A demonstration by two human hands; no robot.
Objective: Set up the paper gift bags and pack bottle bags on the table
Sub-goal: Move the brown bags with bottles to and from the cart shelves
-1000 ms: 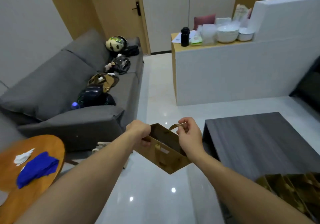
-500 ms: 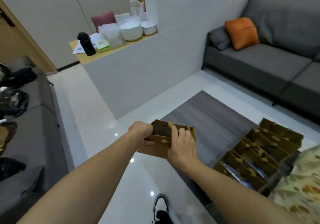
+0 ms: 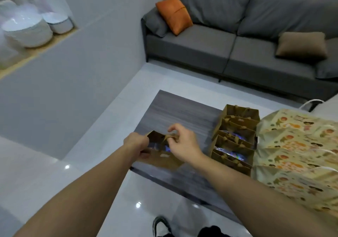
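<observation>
I hold a small brown paper gift bag (image 3: 162, 159) open over the near left corner of the dark wooden table (image 3: 175, 112). My left hand (image 3: 136, 142) grips its left rim. My right hand (image 3: 182, 141) pinches the handle at its top edge. Something shiny blue shows inside the bag. To the right, a row of several brown gift bags (image 3: 236, 138) stands upright on the table, some with shiny blue contents. Whether the held bag touches the tabletop I cannot tell.
A stack of cream patterned bags (image 3: 296, 154) lies at the table's right. A grey sofa (image 3: 237, 50) with an orange cushion (image 3: 173, 15) and a brown cushion (image 3: 301, 45) stands behind. White bowls (image 3: 27, 31) sit on a ledge at left. My shoe (image 3: 161, 225) is on the glossy floor.
My view has swung right, from the left sofa to the table. Both hands carried the brown bag over the table's near left corner, and my right hand shifted to pinch the handle.
</observation>
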